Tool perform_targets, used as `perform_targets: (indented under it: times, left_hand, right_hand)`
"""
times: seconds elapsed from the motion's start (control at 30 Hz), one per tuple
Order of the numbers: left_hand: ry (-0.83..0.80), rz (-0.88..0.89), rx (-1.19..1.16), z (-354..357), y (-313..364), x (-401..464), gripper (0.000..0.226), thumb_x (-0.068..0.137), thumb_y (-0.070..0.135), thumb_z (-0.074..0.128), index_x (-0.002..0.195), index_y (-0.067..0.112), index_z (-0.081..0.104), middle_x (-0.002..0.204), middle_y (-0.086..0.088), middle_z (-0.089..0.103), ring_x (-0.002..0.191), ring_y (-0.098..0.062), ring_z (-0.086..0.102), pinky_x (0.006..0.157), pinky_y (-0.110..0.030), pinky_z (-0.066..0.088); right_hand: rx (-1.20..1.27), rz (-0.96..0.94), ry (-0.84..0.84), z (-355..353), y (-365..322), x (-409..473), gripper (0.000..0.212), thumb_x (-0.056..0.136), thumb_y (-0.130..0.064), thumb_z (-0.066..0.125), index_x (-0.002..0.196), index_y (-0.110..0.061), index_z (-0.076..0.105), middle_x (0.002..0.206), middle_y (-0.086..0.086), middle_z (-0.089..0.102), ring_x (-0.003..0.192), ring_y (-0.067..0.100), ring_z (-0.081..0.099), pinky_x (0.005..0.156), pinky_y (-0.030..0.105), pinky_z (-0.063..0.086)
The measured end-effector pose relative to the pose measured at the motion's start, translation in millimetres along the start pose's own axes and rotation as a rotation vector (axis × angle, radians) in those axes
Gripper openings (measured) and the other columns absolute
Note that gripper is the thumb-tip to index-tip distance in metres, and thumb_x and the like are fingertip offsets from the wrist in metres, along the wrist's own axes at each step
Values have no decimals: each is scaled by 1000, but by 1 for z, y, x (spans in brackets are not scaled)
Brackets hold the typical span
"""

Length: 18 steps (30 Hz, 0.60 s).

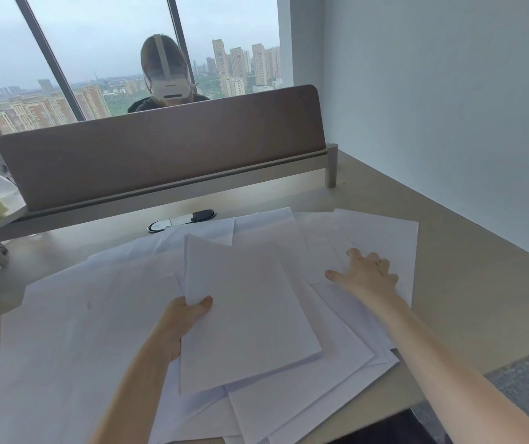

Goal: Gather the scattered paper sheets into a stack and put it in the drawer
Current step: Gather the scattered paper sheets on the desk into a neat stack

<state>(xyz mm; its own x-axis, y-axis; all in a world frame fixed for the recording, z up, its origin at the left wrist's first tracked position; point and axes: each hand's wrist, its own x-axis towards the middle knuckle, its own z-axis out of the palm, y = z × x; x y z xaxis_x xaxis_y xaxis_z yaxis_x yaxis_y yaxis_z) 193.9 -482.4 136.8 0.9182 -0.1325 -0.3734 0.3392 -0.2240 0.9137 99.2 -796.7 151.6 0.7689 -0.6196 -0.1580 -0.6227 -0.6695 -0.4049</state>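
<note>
head view: the left hand [180, 322] pinches a small stack [247, 312] at its left edge, thumb on top. the right hand [367, 272] lies flat, fingers [357, 253] spread wide, on loose sheets [369, 232] scattered over the surface [468, 302]. paper looks light, floppy and slippery; better gripped along an edge with support underneath. no drawer or other container shows.
</note>
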Motion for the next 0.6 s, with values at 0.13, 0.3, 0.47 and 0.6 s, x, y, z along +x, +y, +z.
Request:
perform_targets:
  times: [0.13, 0.3, 0.47, 0.6]
  left_hand:
    - [0, -2, 9, 0, 0, -1, 30, 90, 16, 68, 111, -6, 66, 89, -19, 71, 75, -30, 69, 63, -35, 56]
    - [-14, -3, 21, 1, 2, -5, 26, 92, 17, 66, 109, -3, 66, 86, -15, 71, 71, -28, 69, 51, -29, 55]
    - [-14, 8, 22, 1, 2, -4, 25, 92, 16, 66, 108, -2, 67, 88, -16, 73, 71, -28, 70, 56, -31, 56]
    - [-14, 16, 2, 1, 2, -6, 19, 92, 15, 66, 103, 1, 67, 85, -14, 73, 72, -27, 70, 57, -32, 55]
  right_hand:
    - [193, 45, -39, -10, 12, 13, 80, 86, -44, 73, 150, -17, 33, 144, 21, 40, 134, 40, 39, 103, 43, 40]
    - [328, 59, -142, -20, 25, 29, 100, 80, -44, 82, 155, -4, 29, 158, 14, 38, 144, 32, 39, 108, 36, 38]
    - [329, -43, -221, -7, 16, 24, 97, 65, -47, 90, 143, -11, 46, 143, 7, 54, 128, 29, 53, 99, 38, 47]
    - [423, -108, -195, -5, 9, 18, 74, 62, -24, 95, 125, -13, 57, 122, 6, 64, 110, 27, 59, 85, 35, 49]
